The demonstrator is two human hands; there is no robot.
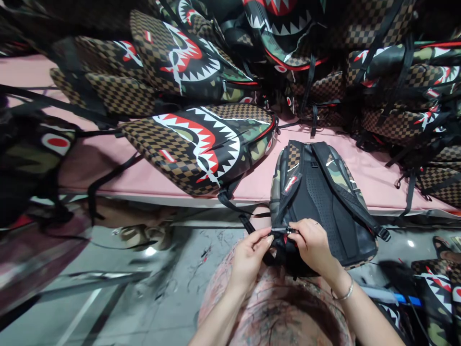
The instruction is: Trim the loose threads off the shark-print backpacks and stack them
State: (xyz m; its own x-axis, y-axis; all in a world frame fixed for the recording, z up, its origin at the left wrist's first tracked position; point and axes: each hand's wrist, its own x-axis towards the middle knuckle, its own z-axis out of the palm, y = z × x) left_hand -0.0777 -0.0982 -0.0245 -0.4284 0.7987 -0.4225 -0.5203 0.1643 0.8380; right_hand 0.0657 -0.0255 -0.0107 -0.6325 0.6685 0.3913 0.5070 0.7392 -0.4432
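Straight in on the strap (278,231), by the near left corner of the black bag (320,206)! Clamped from the left by the left grip (248,257), thumb to fingertip; clamped from the right by the right grip (312,242), thumb and fingers closed in as well. Held close together, with just a short bit of strap between, likely to keep it steady for fine work. Too small and dark, down there, to tell exactly which fitting!

Out to the bag: laid with its back panel up, presumably to put the straps in easy reach. Resting at the far end on the pink tabletop (363,154), jutting at the near end past the edge, over the lap (284,322), perhaps for support from below. Out to the right, dangling free, untouched: the buckle (383,234) of the other strap (342,192).

Wider again! To the left, lying on the tabletop with teeth upward: a shark bag (201,149), set well aside, probably to leave elbow room. Far right, heaped several deep: a pile (392,91) of more, pushed back, it seems, to spare the near edge.
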